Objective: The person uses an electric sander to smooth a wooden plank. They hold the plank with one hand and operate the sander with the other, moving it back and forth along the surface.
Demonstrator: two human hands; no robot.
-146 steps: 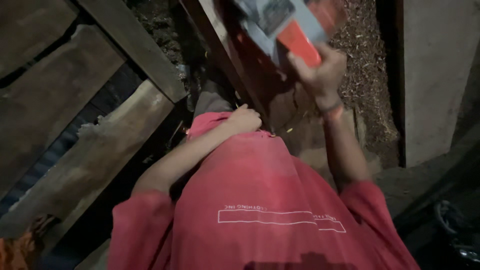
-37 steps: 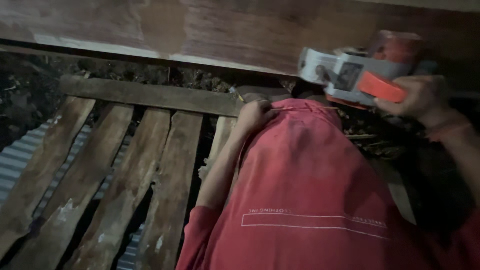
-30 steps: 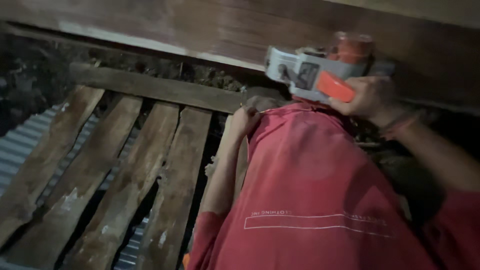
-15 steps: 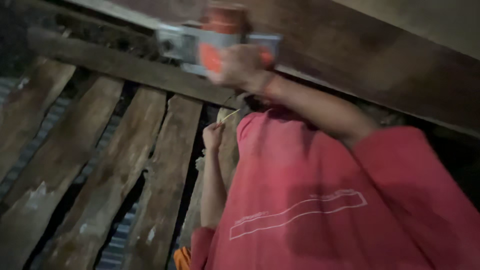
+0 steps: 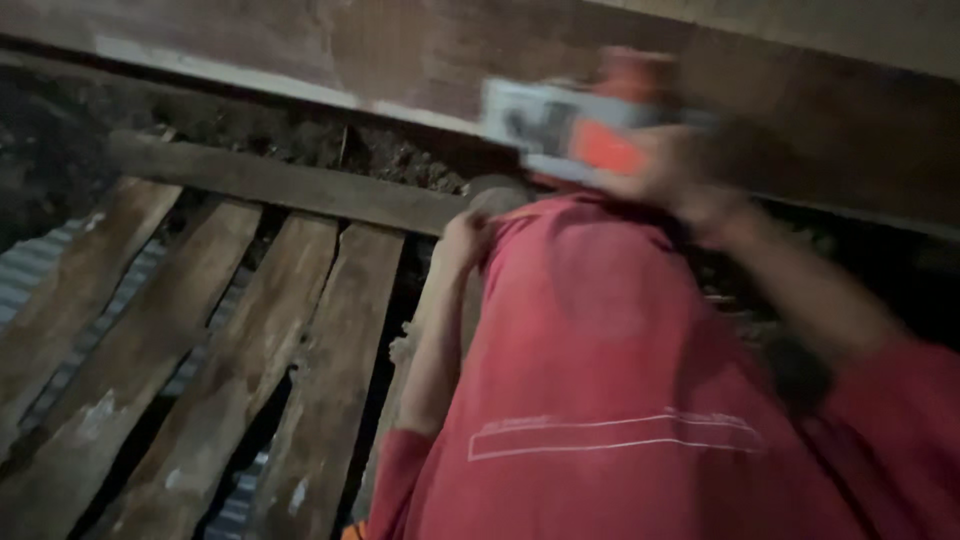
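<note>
Head view: dim and motion-blurred, looking down over a red shirt (image 5: 610,400).
Right hand (image 5: 680,175): raised, fingers wrapped round a grey and orange power tool (image 5: 570,125).
Tool position: up before the long dark beam (image 5: 300,50).
Left hand (image 5: 465,235): at the shirt's hem, finger state cannot be told.
Below: weathered planks (image 5: 200,340) over corrugated sheet (image 5: 30,265).

The right hand (image 5: 680,175) grips a blurred grey-and-orange power tool (image 5: 575,130) before a dark beam (image 5: 300,50); the left hand (image 5: 465,235) rests at the red shirt (image 5: 600,380), beside worn planks (image 5: 200,340)
</note>
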